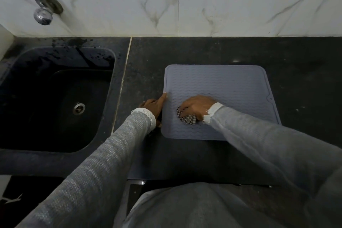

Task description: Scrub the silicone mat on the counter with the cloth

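Surface: dark speckled stone counter [203,52], backed by a white marble-pattern tiled wall [240,15].
Mat: grey-blue silicone mat [222,83], squarish, rounded corners, wavy ridged texture, raised rim. Lies flat on the counter right of the sink, nearer the front edge than the wall. Small notch in the rim on its right edge.
Cloth: checked dark-and-light cloth [187,118], bunched, lying on the mat's left-front part, mostly covered by the hand above it.
Right hand: right hand [197,106] palm down over the cloth, fingers curled round it, pressing it to the mat surface. Slightly blurred.
Left hand: left hand [154,106] on the counter at the mat's left edge, fingers fairly straight, one fingertip touching the rim about midway along that edge. Holds nothing.
Sleeves: both arms in grey knit sleeves with pale frayed cuffs.
Sink: black sink [27,102] set into the counter at the left, metal drain at the bottom of the basin.
Tap: chrome tap [39,10] mounted on the wall above the sink's back-left corner.
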Demonstrator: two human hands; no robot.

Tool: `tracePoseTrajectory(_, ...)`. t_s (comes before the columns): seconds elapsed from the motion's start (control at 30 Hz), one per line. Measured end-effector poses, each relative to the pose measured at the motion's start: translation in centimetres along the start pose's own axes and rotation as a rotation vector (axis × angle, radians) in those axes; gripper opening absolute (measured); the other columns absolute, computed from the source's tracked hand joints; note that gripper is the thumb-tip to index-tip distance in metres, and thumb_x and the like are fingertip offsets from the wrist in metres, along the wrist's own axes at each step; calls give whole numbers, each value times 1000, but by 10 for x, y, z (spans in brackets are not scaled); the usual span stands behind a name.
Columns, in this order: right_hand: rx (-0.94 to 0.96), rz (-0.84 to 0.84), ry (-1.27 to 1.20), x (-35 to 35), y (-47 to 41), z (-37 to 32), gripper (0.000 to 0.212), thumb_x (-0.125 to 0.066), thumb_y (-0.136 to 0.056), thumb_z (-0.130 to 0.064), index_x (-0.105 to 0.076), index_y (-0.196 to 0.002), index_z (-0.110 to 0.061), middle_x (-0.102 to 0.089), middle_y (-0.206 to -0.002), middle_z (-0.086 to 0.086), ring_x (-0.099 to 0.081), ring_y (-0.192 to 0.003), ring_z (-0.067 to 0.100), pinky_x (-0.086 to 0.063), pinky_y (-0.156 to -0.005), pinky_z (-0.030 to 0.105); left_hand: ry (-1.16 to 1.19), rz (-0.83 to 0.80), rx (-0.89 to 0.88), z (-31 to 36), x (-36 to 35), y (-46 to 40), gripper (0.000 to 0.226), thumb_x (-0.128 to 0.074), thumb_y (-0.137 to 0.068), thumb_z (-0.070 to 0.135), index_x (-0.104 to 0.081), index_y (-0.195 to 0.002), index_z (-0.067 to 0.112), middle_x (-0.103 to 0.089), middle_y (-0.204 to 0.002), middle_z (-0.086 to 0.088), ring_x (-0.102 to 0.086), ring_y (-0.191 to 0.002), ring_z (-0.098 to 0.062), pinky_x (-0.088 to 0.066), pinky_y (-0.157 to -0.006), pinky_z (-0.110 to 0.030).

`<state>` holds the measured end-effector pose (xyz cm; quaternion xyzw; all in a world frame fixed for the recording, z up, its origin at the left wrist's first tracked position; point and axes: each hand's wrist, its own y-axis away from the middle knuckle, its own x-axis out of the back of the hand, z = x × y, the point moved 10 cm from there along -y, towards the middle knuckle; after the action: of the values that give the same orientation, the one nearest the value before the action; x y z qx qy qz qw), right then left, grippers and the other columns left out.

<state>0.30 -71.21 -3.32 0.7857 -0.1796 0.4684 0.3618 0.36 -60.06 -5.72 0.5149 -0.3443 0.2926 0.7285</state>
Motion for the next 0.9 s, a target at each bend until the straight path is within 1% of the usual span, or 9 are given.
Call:
tracePoseTrajectory(0.13,83,-24,146,3,10,-6,44,-65,-82,-13,-58,-124,-19,-50,-138,0,-44,-126,24,-41,-98,37,25,-23,37,-4,-6,-3,123,-80,-70,29,15,-149,29,-26,-149,-17,-28,-137,-38,-33,-109,-50)
tracePoseTrajectory(0.33,102,100,21,11,3,-14,45,-70,-76,-8,-63,-119,-18,-56,-132,1,-50,-122,25,-46,-95,41,5,-36,79,-4,-10,-2,132,-84,-58,43,15,-146,39,-23,-148,-14,-30,-134,-43,-38,-104,-56)
tracePoseTrajectory(0.43,150,161,48,14,-5,-41,37,-66,-82,-21,-63,-119,-20,-57,-131,-2,-51,-119,23,-44,-92,37,-3,-27,83,-4,-11,-2,135,-86,-55,40,13,-147,37,-26,-148,-14,-30,-135,-42,-35,-107,-54)
tracePoseTrajectory(0.5,162,147,119,6,-12,-56,36,-62,-83,-39,-64,-116,-25,-59,-125,-5,-52,-115,21,-42,-89,34,-7,-18,82,-3,-9,-2,137,-87,-51,40,13,-146,38,-28,-147,-15,-30,-135,-43,-34,-107,-55)
tracePoseTrajectory(0.57,132,124,120,-1,-14,-53,38,-58,-83,-45,-64,-114,-25,-60,-123,-5,-51,-114,21,-42,-92,35,-5,-16,83,-4,-9,-3,138,-87,-49,42,13,-144,40,-30,-146,-15,-32,-133,-43,-35,-106,-56)
tracePoseTrajectory(0.63,72,56,37,-5,-6,-36,36,-53,-88,-35,-60,-122,-24,-56,-130,-1,-47,-121,21,-38,-101,37,4,-15,83,-4,-9,-2,135,-86,-50,43,12,-143,42,-29,-145,-15,-31,-133,-45,-37,-104,-58)
tracePoseTrajectory(0.73,113,-39,130,-9,12,-19,39,-53,-90,-23,-54,-129,-20,-47,-141,-1,-40,-130,21,-31,-109,37,12,-23,80,-5,-9,0,130,-85,-57,39,11,-144,40,-24,-148,-14,-28,-134,-44,-37,-103,-59)
tracePoseTrajectory(0.83,153,-73,210,-8,16,-16,44,-65,-82,-13,-58,-125,-19,-51,-138,-2,-44,-128,22,-41,-101,38,24,-27,93,-5,-10,1,127,-83,-60,37,12,-144,40,-19,-150,-12,-27,-135,-45,-38,-103,-58)
tracePoseTrajectory(0.9,157,16,186,2,6,-26,38,-65,-82,-17,-61,-120,-19,-57,-131,0,-49,-122,24,-44,-97,38,36,-35,102,-4,-10,1,128,-84,-58,36,12,-142,42,-18,-151,-12,-26,-135,-45,-38,-103,-58)
